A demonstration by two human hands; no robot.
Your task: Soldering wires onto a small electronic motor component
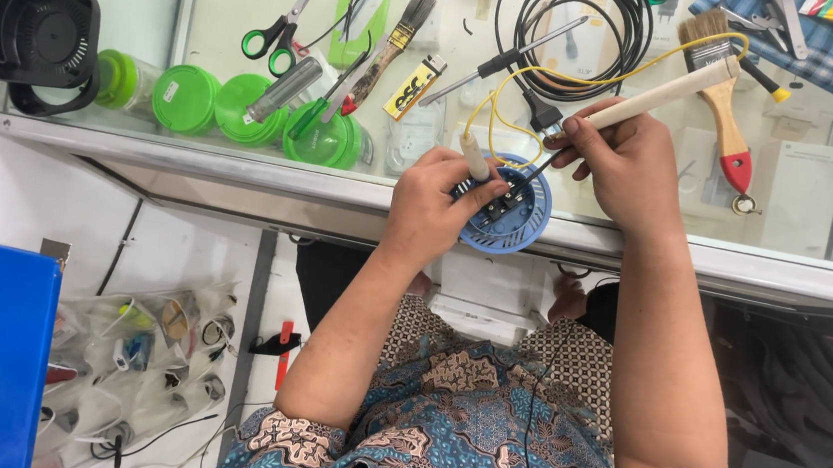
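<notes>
A round blue plastic part [518, 223] with a small circuit board inside rests on the front edge of a glass counter [241, 174]. My left hand [429, 200] grips it from the left and also pinches a short cream rod [474, 156] joined to a yellow wire [510, 82]. My right hand [624, 157] holds a soldering iron with a cream wooden handle [665, 90]; its dark tip points down into the blue part.
On the glass lie green-handled scissors [278, 36], green lids [217, 101], brushes [725, 90], a screwdriver [497, 65], a coiled black cable [575, 27] and a black fan housing [37, 40] at far left. Bags of small parts [139, 360] hang below the counter.
</notes>
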